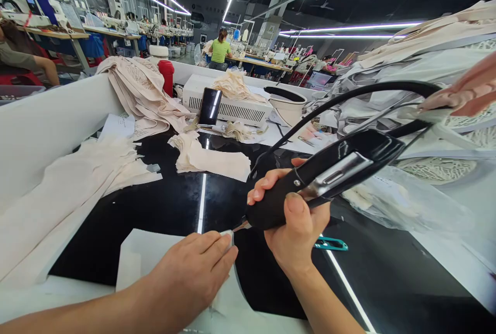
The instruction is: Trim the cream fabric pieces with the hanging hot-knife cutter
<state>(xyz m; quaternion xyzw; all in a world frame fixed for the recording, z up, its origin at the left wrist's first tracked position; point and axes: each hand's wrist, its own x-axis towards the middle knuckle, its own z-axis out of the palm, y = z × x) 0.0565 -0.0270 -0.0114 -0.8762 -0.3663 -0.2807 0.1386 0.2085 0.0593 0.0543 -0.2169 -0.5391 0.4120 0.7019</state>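
My right hand [296, 220] is wrapped round a black handheld tool [329, 173] with a metal lever and a cable at its rear. The tool's narrow metal tip [242, 225] points down left, right beside the fingertips of my left hand [194, 272]. Those fingers are pressed together on the edge of a small pale piece [228, 238], over a white sheet [151, 246] on the glossy black surface [174, 202]. How the pale piece lies under my fingers is hidden.
Beige cut pieces [217, 161] lie beyond my hands, with larger fabric [70, 189] at left. A phone [210, 106] leans on a white box [240, 109]. A teal cutter [331, 243] lies right. Fabric piles [434, 65] rise at right; a person [219, 49] sits far off.
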